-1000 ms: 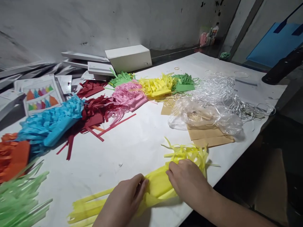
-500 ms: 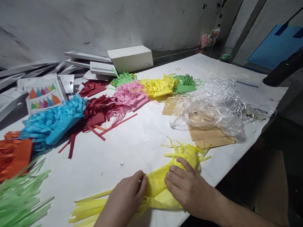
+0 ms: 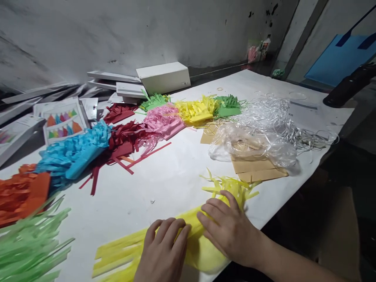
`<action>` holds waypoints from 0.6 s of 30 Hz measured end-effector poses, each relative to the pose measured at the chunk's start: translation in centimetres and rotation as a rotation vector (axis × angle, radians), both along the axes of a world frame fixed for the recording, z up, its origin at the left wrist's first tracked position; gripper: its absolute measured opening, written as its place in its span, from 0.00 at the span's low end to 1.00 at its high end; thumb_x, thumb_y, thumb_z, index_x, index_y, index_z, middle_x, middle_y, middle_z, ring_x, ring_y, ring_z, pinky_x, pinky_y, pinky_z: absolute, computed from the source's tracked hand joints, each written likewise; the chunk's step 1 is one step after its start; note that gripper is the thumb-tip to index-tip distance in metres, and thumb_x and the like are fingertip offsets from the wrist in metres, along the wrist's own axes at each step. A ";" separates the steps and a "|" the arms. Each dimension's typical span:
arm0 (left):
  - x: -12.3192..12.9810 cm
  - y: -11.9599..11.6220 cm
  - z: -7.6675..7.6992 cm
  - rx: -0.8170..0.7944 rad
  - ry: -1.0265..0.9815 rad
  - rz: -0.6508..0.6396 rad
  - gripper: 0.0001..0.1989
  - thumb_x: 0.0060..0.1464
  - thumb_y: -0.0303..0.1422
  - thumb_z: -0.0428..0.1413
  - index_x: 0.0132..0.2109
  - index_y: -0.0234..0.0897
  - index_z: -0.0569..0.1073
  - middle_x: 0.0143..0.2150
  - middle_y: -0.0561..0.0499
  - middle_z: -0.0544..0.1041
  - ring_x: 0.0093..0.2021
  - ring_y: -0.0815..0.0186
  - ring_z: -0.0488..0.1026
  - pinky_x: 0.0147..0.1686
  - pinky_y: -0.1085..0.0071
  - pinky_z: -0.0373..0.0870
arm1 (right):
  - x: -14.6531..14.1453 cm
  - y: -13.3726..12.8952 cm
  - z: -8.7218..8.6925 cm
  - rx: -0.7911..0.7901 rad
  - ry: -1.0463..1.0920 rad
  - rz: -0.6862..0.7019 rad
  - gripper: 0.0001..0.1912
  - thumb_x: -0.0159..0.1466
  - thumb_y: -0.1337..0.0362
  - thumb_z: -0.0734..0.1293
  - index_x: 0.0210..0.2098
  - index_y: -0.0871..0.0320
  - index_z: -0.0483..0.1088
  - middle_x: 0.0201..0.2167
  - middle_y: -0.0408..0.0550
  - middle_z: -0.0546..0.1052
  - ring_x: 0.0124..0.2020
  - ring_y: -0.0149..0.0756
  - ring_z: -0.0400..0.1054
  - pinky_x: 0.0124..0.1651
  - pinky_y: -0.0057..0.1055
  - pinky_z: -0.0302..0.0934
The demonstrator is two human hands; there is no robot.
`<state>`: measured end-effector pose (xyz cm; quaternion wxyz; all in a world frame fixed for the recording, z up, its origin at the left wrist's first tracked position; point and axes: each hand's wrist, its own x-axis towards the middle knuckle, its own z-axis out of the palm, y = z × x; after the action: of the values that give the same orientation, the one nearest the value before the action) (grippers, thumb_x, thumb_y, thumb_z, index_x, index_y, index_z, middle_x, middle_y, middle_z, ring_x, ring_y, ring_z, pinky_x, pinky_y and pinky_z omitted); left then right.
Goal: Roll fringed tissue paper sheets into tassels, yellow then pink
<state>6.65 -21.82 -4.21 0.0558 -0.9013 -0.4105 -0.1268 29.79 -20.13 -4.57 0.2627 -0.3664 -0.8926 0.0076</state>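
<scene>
At the table's near edge: yellow fringed tissue [image 3: 194, 223] lies flat under both hands. Left hand [image 3: 166, 246] palm down, fingers bent over its middle; right hand [image 3: 229, 231] angled in from the right, fingers spread near the tufted end. Can't tell if either pinches it. Clear plastic bag [image 3: 252, 141] sits crumpled on brown card [image 3: 258, 169]; contents unclear. White box [image 3: 164, 78] shut, contents hidden.

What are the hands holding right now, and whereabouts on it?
Yellow fringed paper: both left hand and right hand rest on its uncut middle, between fringed ends.
</scene>
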 end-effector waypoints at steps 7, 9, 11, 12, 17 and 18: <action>-1.0 -0.8 -1.1 0.038 -0.004 -0.072 0.20 0.58 0.20 0.52 0.54 0.40 0.75 0.46 0.54 0.84 0.46 0.59 0.75 0.53 0.58 0.59 | 0.2 -0.2 -0.7 0.086 -0.160 0.114 0.11 0.70 0.73 0.58 0.37 0.60 0.72 0.30 0.45 0.73 0.37 0.40 0.66 0.71 0.50 0.36; -1.4 -1.2 -1.2 0.026 0.005 -0.035 0.21 0.56 0.19 0.52 0.54 0.41 0.75 0.47 0.54 0.84 0.46 0.58 0.76 0.52 0.58 0.60 | 1.1 -0.2 -0.7 0.069 -0.167 0.083 0.12 0.70 0.74 0.58 0.36 0.60 0.71 0.32 0.46 0.73 0.39 0.40 0.67 0.71 0.49 0.37; -1.5 -1.4 -1.3 0.016 -0.013 0.016 0.21 0.56 0.20 0.52 0.54 0.42 0.75 0.48 0.54 0.84 0.47 0.58 0.76 0.52 0.57 0.60 | 1.8 -0.1 -0.6 0.050 -0.166 0.036 0.12 0.69 0.76 0.58 0.35 0.59 0.69 0.33 0.46 0.73 0.41 0.40 0.67 0.71 0.48 0.38; -1.5 -1.4 -1.2 0.017 -0.012 0.015 0.20 0.57 0.21 0.52 0.54 0.42 0.75 0.48 0.53 0.84 0.47 0.58 0.76 0.51 0.58 0.60 | 2.0 0.0 -0.6 0.042 -0.167 0.015 0.12 0.69 0.76 0.58 0.35 0.58 0.69 0.34 0.46 0.73 0.41 0.40 0.67 0.71 0.48 0.39; -1.3 -0.9 -0.9 0.000 -0.009 -0.028 0.14 0.60 0.26 0.55 0.52 0.40 0.74 0.45 0.51 0.83 0.46 0.61 0.77 0.49 0.63 0.60 | 1.5 0.2 0.0 0.058 -0.159 0.035 0.11 0.70 0.75 0.58 0.38 0.58 0.70 0.34 0.46 0.73 0.41 0.41 0.66 0.68 0.49 0.40; -1.3 -1.0 -0.9 -0.013 -0.029 -0.012 0.14 0.60 0.25 0.53 0.52 0.41 0.74 0.45 0.51 0.83 0.46 0.61 0.77 0.49 0.62 0.60 | 1.3 0.3 0.1 0.067 -0.149 0.052 0.12 0.70 0.75 0.57 0.37 0.58 0.70 0.32 0.45 0.72 0.39 0.40 0.65 0.67 0.49 0.41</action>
<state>5.40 -22.79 -5.08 0.0433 -0.9020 -0.4068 -0.1377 31.08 -19.86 -4.51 0.2075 -0.3336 -0.9186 -0.0427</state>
